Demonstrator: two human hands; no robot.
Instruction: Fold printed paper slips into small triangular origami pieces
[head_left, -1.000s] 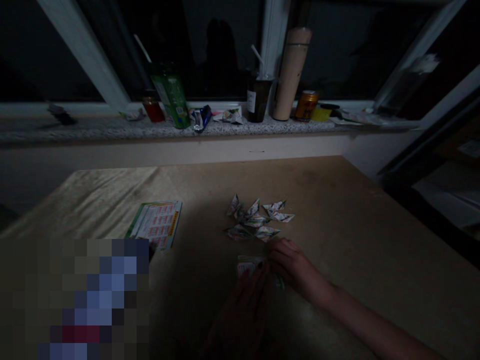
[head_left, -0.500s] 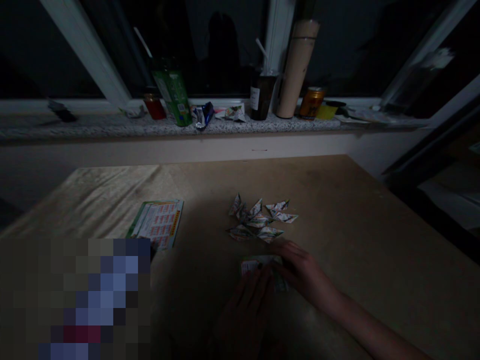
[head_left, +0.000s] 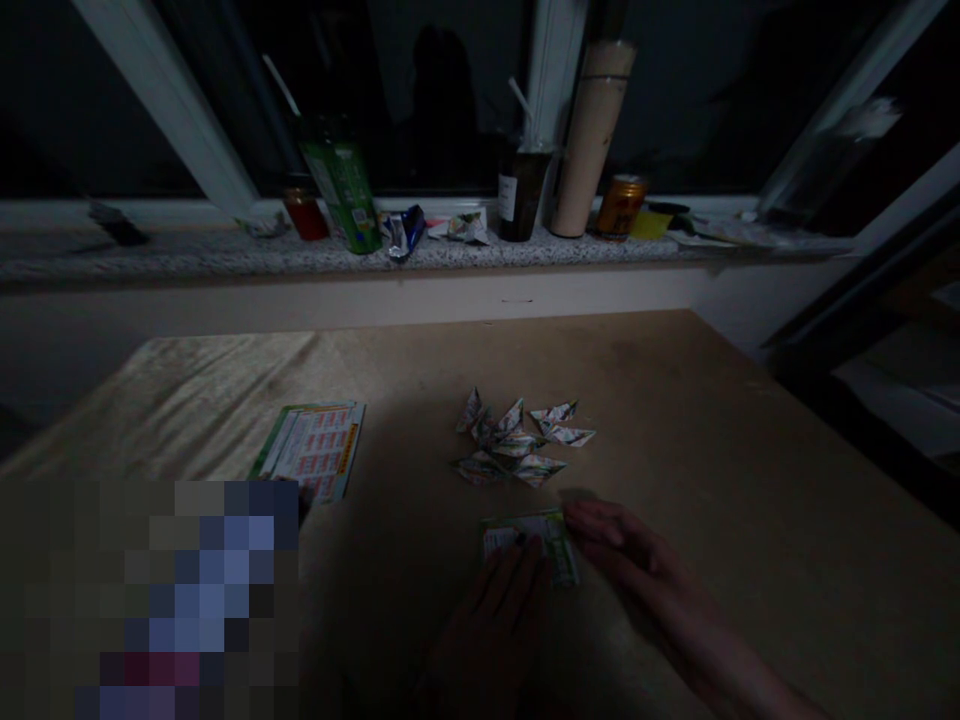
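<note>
A small printed sheet of paper, green along its right side, lies on the table in front of me. My left hand rests on its near left part, with the fingers stretched out flat. Just off the sheet's right edge is my right hand, fingers extended and nothing visible in them; its fingertips are close to the upper right corner. Beyond the sheet sits a cluster of folded paper pieces with pointed ends. The picture is dark, and my left hand covers the sheet's lower left.
A stack of printed sheets lies at the left of the table. On the windowsill stand a green bottle, a dark cup with a straw, a tall flask and an orange can. A pixelated patch hides the lower left.
My right hand has moved right, off the sheet, and uncovered its green right side. My left hand stays flat on the sheet. The folded pieces have not moved.
</note>
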